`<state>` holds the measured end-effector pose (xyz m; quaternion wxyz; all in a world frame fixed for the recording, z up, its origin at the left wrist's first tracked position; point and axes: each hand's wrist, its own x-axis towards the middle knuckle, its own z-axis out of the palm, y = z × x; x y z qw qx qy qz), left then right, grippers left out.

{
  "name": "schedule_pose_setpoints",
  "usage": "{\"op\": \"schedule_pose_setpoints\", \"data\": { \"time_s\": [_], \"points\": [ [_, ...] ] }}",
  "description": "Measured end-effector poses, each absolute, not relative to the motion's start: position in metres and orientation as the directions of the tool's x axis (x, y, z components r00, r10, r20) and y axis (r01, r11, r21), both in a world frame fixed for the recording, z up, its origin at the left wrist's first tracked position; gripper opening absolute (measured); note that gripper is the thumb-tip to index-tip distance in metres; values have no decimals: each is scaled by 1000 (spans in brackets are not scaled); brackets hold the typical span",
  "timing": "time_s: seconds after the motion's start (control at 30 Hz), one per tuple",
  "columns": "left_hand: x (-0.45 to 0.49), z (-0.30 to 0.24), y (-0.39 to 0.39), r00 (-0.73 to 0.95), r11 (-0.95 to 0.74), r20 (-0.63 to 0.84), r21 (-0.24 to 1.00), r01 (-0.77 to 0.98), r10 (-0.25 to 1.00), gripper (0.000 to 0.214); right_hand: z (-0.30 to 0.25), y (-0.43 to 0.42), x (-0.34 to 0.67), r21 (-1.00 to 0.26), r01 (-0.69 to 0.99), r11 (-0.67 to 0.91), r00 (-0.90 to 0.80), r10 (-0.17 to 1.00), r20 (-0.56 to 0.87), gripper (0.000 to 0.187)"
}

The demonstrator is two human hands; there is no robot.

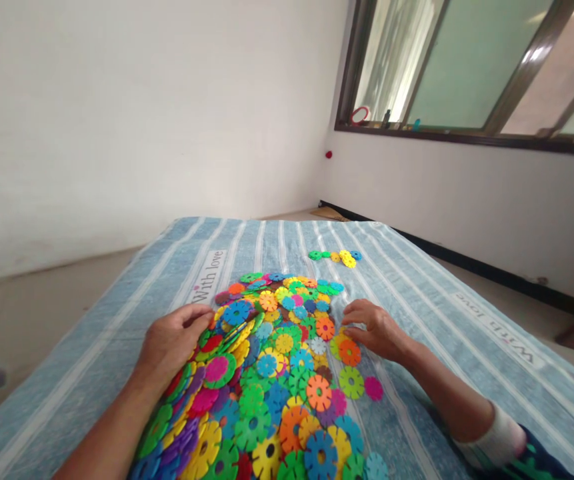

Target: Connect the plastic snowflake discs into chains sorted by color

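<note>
A large pile (267, 365) of flat, notched plastic discs spreads over the near half of the bed (111, 327), running out of view toward the near edge. The left hand (174, 337) is at the pile's left border, thumb and forefinger drawn close together; whether a disc is pinched between them, I cannot tell. The right hand (377, 327) is at the right border, fingers bent and a small gap showing between them and the thumb, just beside an orange disc (349, 352). A short row of discs (347, 258) lies well apart from the pile, toward the far edge and right of the middle; whether its pieces are joined is too small to tell.

The step in hand appears to be handling loose discs at the pile's two sides. Taking one up would call for a fingertip under its rim, since the discs overlap and neighbours could slide along with it.
</note>
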<state>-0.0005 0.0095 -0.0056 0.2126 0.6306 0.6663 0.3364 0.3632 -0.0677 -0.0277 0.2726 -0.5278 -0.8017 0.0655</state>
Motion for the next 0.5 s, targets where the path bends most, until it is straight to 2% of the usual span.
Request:
{"op": "schedule_pose_setpoints", "data": {
  "time_s": [0.2, 0.5],
  "points": [
    [0, -4, 8, -111, -12, 128, 708, 706, 985, 40, -23, -70, 369, -377, 825, 421, -352, 904, 241, 16],
    [-2, -6, 9, -118, -2, 114, 729, 685, 986, 40, -20, -71, 367, -379, 840, 388, -350, 922, 168, 20]
  ]
}}
